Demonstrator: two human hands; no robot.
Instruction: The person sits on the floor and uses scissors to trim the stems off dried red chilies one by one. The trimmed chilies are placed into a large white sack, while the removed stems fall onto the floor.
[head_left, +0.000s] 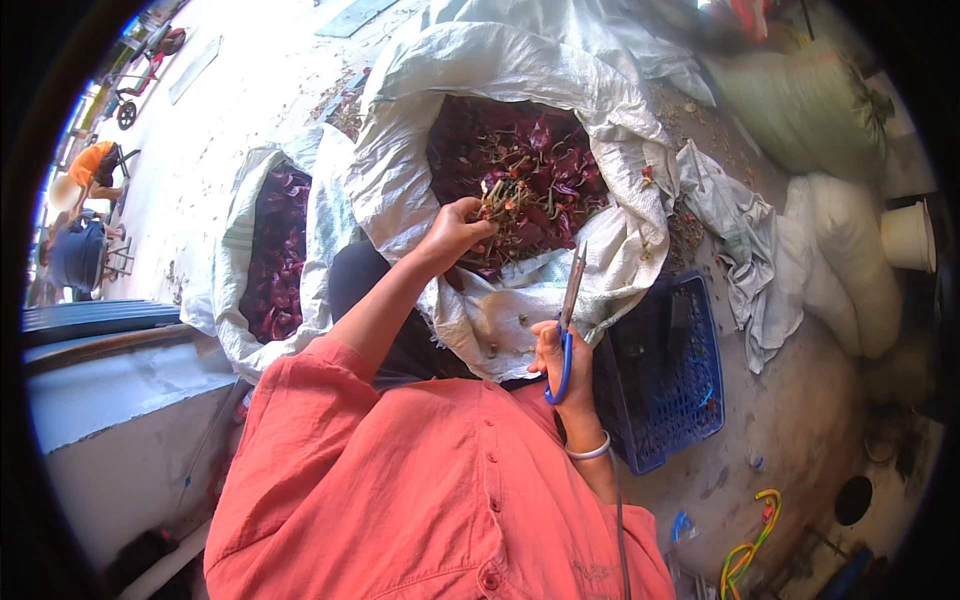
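Observation:
A large white woven sack (405, 150) with a rolled-down rim stands before me, holding dark red dried chilli peppers (555, 172). My left hand (454, 232) reaches over its near left rim, thumb and forefinger at a clump of chilli stems (510, 199) on top. Whether the fingertips pinch any stem is hard to make out. At the sack's near right edge, my right hand (566, 367) grips blue-handled scissors (574, 300). Their blades point away from me and look nearly closed. A smaller white sack (229, 277) of dried chillies (277, 255) stands to the left.
To my right sits a blue plastic crate (675, 397). Beyond it are a crumpled woven sack (739, 247), filled sacks (847, 255) and a white bucket (907, 236). A low wall (135, 405) runs at left. Someone in orange (94, 165) is far left, near a parked bike (146, 75).

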